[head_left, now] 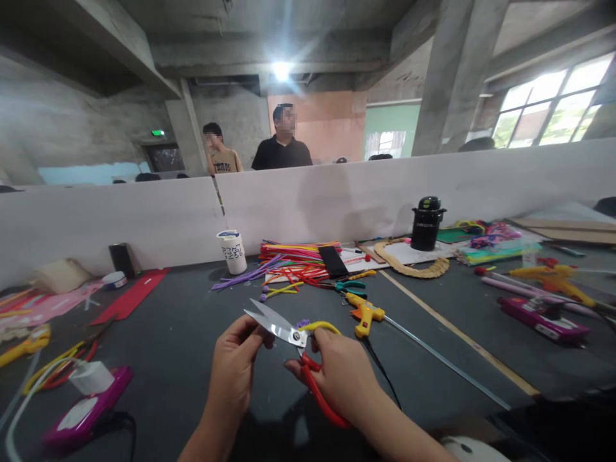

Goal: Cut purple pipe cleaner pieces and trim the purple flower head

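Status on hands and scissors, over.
Right hand gripping scissors, blades open. Left hand by the blades, any hold unclear. Yellow glue gun just beyond right hand.

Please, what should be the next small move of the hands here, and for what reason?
Probably the left hand should ease back a little before the right hand closes the scissors: they stand open, and the left fingers are right beside the lower blade; whether they touch it, I cannot tell.

Tan shirt [226, 162]: "TEA", last letter unclear. White cup [233, 255], black bottle [426, 226]: lettering illegible.
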A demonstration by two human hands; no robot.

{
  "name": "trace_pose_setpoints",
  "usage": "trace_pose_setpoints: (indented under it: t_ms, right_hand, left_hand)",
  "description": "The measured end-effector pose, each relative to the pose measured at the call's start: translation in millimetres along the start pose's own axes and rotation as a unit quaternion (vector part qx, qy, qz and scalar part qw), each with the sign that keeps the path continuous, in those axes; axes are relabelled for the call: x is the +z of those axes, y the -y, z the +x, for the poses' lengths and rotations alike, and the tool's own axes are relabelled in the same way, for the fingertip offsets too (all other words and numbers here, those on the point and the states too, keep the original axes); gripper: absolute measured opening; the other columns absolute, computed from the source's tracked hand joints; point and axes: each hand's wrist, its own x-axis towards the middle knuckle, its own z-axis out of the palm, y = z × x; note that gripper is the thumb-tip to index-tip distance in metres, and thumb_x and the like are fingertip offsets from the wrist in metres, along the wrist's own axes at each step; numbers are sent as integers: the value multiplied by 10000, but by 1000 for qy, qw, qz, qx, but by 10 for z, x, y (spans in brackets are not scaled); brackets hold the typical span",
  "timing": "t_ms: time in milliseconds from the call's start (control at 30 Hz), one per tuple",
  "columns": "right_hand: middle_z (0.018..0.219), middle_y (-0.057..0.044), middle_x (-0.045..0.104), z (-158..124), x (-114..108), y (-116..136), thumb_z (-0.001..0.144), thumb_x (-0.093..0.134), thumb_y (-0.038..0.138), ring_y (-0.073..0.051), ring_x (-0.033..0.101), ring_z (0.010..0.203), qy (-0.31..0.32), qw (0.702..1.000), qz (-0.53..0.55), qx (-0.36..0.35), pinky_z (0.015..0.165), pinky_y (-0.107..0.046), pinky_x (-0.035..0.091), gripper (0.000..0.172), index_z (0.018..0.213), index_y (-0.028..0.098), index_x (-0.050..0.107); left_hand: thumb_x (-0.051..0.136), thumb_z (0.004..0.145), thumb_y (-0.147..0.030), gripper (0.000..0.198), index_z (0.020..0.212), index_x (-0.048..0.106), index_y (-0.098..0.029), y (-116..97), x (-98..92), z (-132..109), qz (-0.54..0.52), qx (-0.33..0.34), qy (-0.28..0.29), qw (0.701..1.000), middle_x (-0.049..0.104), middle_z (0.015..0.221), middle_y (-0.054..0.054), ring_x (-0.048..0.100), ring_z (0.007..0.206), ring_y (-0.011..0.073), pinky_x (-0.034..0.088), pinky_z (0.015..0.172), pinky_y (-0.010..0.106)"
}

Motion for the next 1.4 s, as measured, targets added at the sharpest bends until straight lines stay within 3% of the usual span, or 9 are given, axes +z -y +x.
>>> trace_pose_setpoints:
  t_ms: [600,1167,1400]
  right_hand:
    - [748,-70,656,19,-18,24,701,436,666,-227,602,679,19,1000,11,8,534,-266,311,519,797,178,580]
    - [661,-58,647,19,16,2,730,405,650,-207,586,592,-7,1000,8,-5,482,-262,236,495,708,185,574]
    - [554,-14,571,70,25,-45,749,450,566,-143,490,501,6,992,123,22,459,-227,213,406,617,189,524]
  left_hand:
    - [674,621,-198,71,594,631,-148,-25,31,1,-16,-5,-14,1000,546,531,-31,448,512,78,365,526,187]
    - [696,589,-191,69,597,647,-144,-30,-1,22,-26,-9,-21,999,565,538,-29,467,501,78,386,512,191]
    - [715,582,-201,113,661,652,-150,-16,13,9,-48,-51,-24,997,627,589,-8,533,528,85,424,539,188]
